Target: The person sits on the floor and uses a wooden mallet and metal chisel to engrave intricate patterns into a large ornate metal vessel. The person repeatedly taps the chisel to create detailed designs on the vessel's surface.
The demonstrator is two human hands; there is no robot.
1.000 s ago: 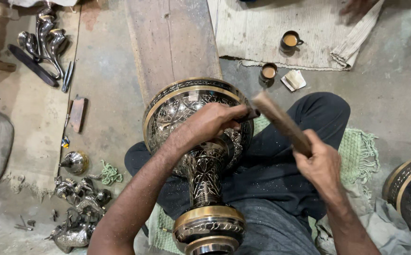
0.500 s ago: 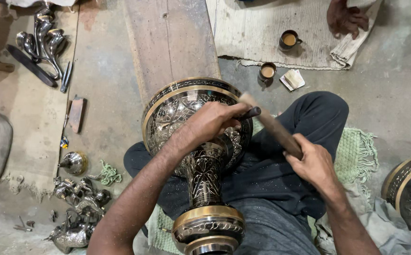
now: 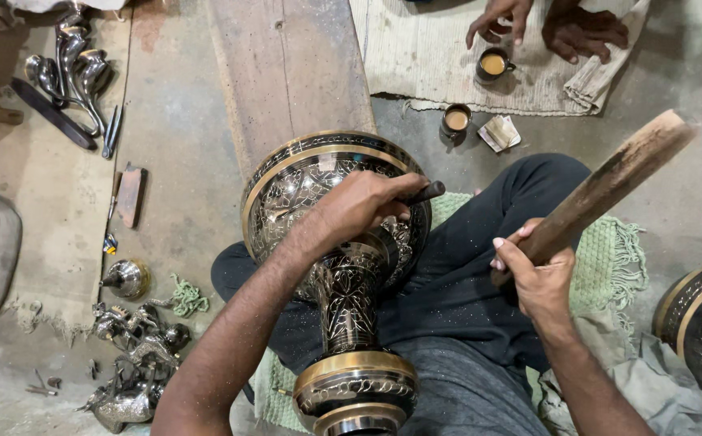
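Gripping a chisel (image 3: 425, 192) against the engraved brass vase (image 3: 331, 242) in the lap, left hand (image 3: 355, 206) steady, right hand (image 3: 541, 278) clenches a raised wooden mallet (image 3: 609, 186); a mistimed blow could bruise fingers.

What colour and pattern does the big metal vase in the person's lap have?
The vase is dark metal with fine silvery engraved floral patterning and golden bands, best seen in the head view.

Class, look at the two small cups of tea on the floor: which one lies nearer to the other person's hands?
The cup on the woven mat, right below those hands. The other cup stands off the mat on bare floor, beside a small packet.
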